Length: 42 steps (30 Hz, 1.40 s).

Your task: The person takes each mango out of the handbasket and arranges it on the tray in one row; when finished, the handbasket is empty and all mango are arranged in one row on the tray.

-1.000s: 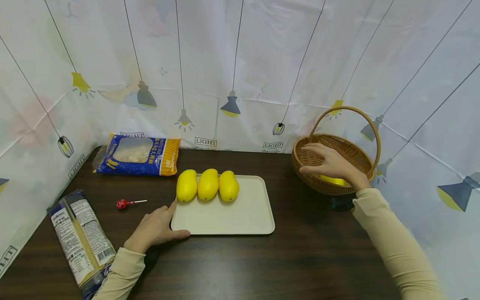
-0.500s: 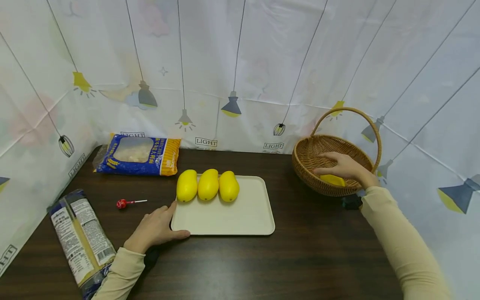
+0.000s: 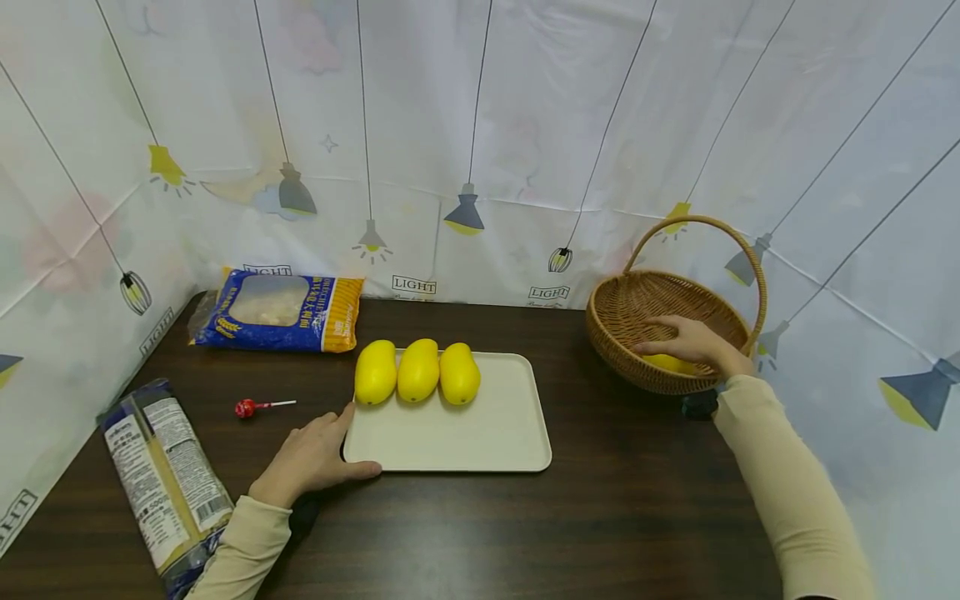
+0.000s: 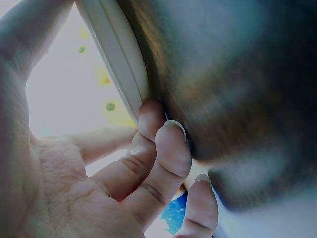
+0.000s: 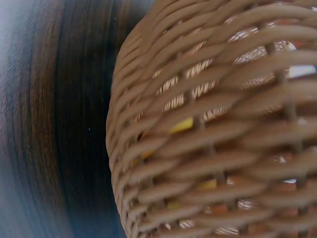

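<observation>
My left hand (image 3: pixel 311 454) holds the near left corner of a cream rectangular tray (image 3: pixel 480 437), thumb along the front edge and fingers at the left side. In the left wrist view, curled fingertips (image 4: pixel 171 148) press against the tray rim (image 4: pixel 116 54). Three yellow mangoes (image 3: pixel 417 370) lie in a row along the tray's back left. Inside the wicker basket (image 3: pixel 622 312), my right hand (image 3: pixel 693 343) is over a yellow fruit (image 3: pixel 670 363), thumb and fingers apart. The hand hides much of that fruit; the basket weave (image 5: pixel 223 139) fills the right wrist view.
A blue and yellow pasta bag (image 3: pixel 273 310) lies at the back left. A long pasta pack (image 3: pixel 168 479) lies beside my left forearm. Between them is a red lollipop (image 3: pixel 245 408). The basket's tall handle (image 3: pixel 701 220) arches above it, close to the printed cloth backdrop (image 3: pixel 525 125).
My right hand has moved right and down, deeper into the basket and over the yellow fruit. The left hand stays at the tray corner; the mangoes have not moved.
</observation>
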Tool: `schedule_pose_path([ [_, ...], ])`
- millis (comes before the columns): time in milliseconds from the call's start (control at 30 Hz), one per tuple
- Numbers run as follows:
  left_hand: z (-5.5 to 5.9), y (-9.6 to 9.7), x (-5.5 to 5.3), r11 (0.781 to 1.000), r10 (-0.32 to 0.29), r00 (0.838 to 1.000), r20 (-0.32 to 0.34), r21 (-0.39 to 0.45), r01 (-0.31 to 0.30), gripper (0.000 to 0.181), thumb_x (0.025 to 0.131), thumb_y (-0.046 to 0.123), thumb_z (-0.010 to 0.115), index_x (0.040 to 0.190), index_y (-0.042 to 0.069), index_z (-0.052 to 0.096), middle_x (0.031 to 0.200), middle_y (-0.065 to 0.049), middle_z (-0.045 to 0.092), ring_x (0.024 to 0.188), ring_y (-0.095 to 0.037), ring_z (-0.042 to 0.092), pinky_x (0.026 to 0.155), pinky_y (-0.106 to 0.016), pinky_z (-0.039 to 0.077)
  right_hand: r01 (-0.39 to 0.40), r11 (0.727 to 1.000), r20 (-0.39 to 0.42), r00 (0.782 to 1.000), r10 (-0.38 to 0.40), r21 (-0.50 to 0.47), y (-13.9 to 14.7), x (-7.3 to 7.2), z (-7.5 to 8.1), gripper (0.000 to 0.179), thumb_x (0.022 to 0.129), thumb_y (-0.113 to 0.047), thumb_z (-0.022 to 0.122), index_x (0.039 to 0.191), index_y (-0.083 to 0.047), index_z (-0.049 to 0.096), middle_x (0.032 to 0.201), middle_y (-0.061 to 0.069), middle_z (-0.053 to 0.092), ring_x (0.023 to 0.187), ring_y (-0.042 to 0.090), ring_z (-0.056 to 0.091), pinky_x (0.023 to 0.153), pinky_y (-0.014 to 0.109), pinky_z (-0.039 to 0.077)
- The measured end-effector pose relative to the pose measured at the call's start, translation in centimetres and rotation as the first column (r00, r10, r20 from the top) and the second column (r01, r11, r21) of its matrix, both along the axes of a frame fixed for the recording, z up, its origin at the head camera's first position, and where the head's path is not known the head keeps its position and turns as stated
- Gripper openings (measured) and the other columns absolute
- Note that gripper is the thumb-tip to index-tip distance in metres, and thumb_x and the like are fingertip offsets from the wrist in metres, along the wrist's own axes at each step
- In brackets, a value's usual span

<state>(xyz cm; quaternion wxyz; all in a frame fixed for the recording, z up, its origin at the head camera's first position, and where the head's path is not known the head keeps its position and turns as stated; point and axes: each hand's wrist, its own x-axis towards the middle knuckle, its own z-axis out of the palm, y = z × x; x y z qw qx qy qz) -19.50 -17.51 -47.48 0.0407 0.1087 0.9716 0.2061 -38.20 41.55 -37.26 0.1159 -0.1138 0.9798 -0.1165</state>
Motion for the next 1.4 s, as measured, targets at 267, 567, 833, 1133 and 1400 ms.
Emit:
schedule_pose_path([
  [267,-0.1,0.1,0.0,1.0,0.001,1.0,0.006,0.005,-0.001,0.109,0.072,0.067,0.078,0.154,0.007,0.037,0.12,-0.022,0.066,0.104,-0.035,0.065,0.085,-0.059,0.051,0.04,0.999,0.053,0.998,-0.039,-0.012,1.0,-0.4,-0.9,0.09,0.091,-0.065,0.058,0.158,-0.01,0.032,0.156,0.036,0.031,0.131,0.062,0.038,0.103,0.074,0.035],
  [567,-0.1,0.0,0.0,1.0,0.009,1.0,0.016,-0.001,-0.009,0.109,0.072,0.066,0.078,0.154,0.007,0.036,0.124,-0.023,0.065,0.108,-0.036,0.064,0.087,-0.061,0.05,0.05,0.997,0.14,0.989,-0.041,-0.064,1.9,-0.7,-2.3,0.091,0.092,-0.063,0.059,0.157,-0.006,0.03,0.159,0.038,0.022,0.141,0.059,0.029,0.106,0.071,0.035],
  [833,-0.1,-0.1,0.0,1.0,0.011,1.0,0.021,-0.001,-0.011,0.11,0.072,0.067,0.078,0.154,0.006,0.037,0.124,-0.023,0.065,0.109,-0.036,0.064,0.087,-0.061,0.05,0.007,0.998,0.165,0.986,0.004,-0.062,1.5,-0.8,-2.9,0.079,0.096,-0.057,0.057,0.154,-0.006,0.038,0.159,0.037,0.022,0.143,0.061,0.022,0.108,0.072,0.032],
  [1133,0.1,0.0,0.2,1.0,0.015,0.999,0.03,0.006,-0.016,0.111,0.073,0.067,0.077,0.155,0.005,0.036,0.128,-0.024,0.064,0.111,-0.037,0.063,0.091,-0.061,0.05,-0.01,0.998,0.156,0.988,0.019,-0.059,1.4,-1.2,-3.1,0.075,0.096,-0.041,0.064,0.152,0.001,0.038,0.156,0.039,0.027,0.134,0.057,0.04,0.101,0.063,0.043],
  [1400,0.0,0.0,0.1,1.0,0.014,1.0,0.02,0.004,-0.014,0.111,0.073,0.067,0.077,0.155,0.005,0.036,0.125,-0.023,0.064,0.109,-0.036,0.064,0.089,-0.06,0.051,-0.034,0.999,0.044,0.998,0.035,-0.034,1.3,-1.5,-2.6,0.074,0.094,-0.04,0.066,0.149,0.003,0.042,0.141,0.036,0.047,0.117,0.045,0.054,0.091,0.054,0.047],
])
